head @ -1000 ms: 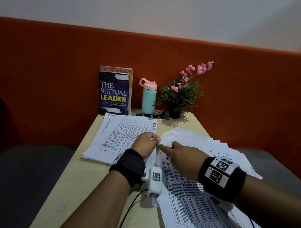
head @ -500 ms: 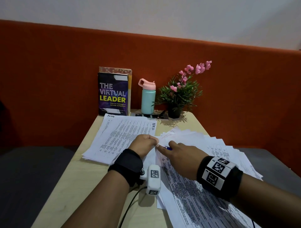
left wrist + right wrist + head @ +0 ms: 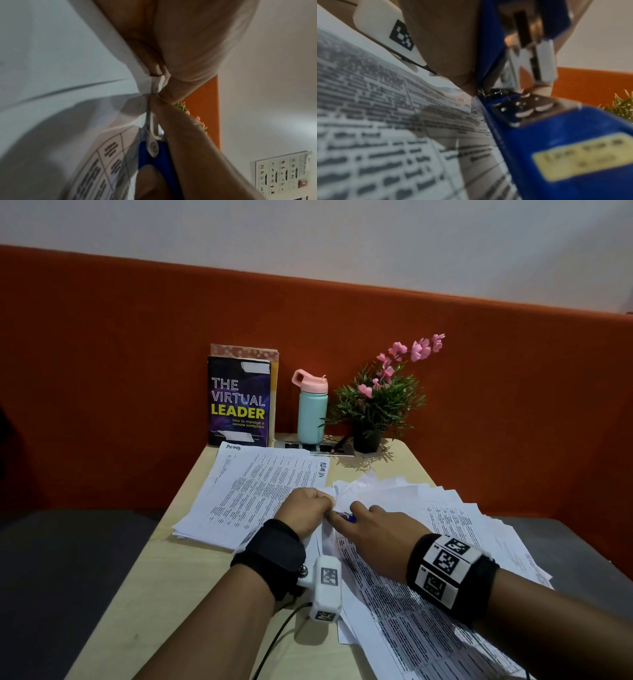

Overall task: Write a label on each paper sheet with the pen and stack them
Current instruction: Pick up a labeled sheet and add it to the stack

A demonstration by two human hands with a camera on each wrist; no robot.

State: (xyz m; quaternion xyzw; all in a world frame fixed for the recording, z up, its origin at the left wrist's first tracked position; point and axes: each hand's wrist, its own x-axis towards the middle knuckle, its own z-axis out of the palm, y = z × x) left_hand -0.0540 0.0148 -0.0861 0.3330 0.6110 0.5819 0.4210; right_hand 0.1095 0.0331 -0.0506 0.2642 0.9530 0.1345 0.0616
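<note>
Head view: your left hand (image 3: 305,513) pinches corner of sheets at edge of fanned pile (image 3: 445,508) on table (image 3: 137,611); labelled stack (image 3: 253,491) lies to its left. Your right hand (image 3: 373,529) grips blue stapler (image 3: 347,518).

Left wrist view: fingertips (image 3: 147,58) clamp thin corner. Paper limp, slippery; keep hold at corner.

Right wrist view: stapler (image 3: 565,142) gripped beside printed sheet (image 3: 385,121); no pen visible.

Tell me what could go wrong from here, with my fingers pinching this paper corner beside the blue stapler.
1. The left hand pinches the sheet corner right beside the blue stapler held in the right hand; a fingertip could get nipped.
2. The fanned paper pile appears to overhang the right edge of the table and may slide off if nudged.
</note>
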